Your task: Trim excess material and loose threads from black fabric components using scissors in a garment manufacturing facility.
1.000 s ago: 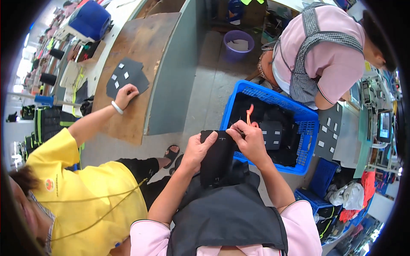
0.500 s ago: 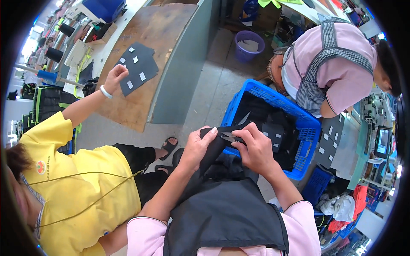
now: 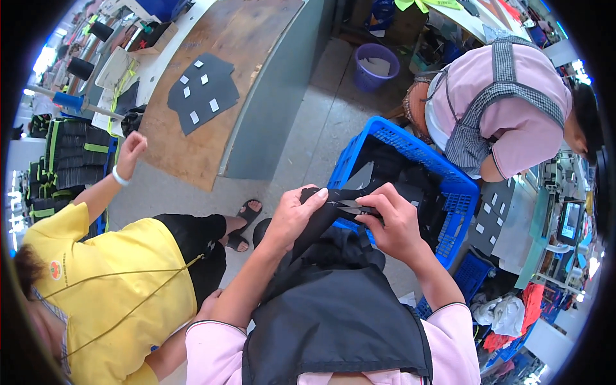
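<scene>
My left hand [image 3: 290, 218] grips black fabric [image 3: 314, 228], its thumb pressed on top near the folded edge. In my right hand [image 3: 396, 224] is a pair of small metal thread snips [image 3: 350, 206], pinched between thumb and fingers. Their blades point left and lie over the cloth, close to a short light thread by my left thumb. The rest of the fabric hangs down toward my lap, in front of a dark apron [image 3: 333, 321]. Just beyond my hands stands a blue plastic basket [image 3: 463, 186] holding dark fabric pieces, partly hidden by my right hand.
Left, a co-worker in a yellow shirt [image 3: 122, 256] reaches out beside a wooden table [image 3: 173, 144] bearing dark panels [image 3: 221, 80] with white patches. At right, another in a pink shirt [image 3: 520, 96] bends over a workbench. A purple bin [image 3: 366, 78] stands on the floor ahead.
The co-worker in yellow has drawn a hand back left, away from the dark panels, and shifted left. My hands stay on the cloth and snips, with the blades looking slightly more closed.
</scene>
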Motion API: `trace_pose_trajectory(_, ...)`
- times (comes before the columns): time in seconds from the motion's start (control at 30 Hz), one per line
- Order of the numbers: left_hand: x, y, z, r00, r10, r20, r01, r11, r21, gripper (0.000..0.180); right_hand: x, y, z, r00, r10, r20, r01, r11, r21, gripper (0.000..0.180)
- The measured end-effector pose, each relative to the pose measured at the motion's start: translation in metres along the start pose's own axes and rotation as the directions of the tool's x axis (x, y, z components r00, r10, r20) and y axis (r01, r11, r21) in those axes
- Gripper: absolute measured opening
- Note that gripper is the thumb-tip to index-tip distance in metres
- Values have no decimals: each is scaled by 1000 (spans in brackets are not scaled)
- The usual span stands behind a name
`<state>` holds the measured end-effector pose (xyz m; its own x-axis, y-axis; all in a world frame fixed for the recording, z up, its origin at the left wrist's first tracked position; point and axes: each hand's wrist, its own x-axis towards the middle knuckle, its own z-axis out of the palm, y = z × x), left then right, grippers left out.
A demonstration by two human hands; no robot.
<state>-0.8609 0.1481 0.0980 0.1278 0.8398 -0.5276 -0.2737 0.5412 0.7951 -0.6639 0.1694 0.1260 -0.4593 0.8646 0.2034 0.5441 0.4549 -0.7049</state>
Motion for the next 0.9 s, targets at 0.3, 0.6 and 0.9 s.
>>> trace_pose_trajectory(0.3,-7,5,3,1000,-16,-13,16,1000,-12,21,2,-4,11,991,-137,-11,134,981,-142,24)
trace_pose_trajectory(0.6,-5,4,3,1000,-22,-6,22,1000,0,22,-1,-2,4,997,-52,-49,53,998,17,23)
trace_pose_trajectory(0.9,-3,2,2,1000,-15,19,14,999,47,22,5,-1,-5,991,-111,71,116,990,-79,21)
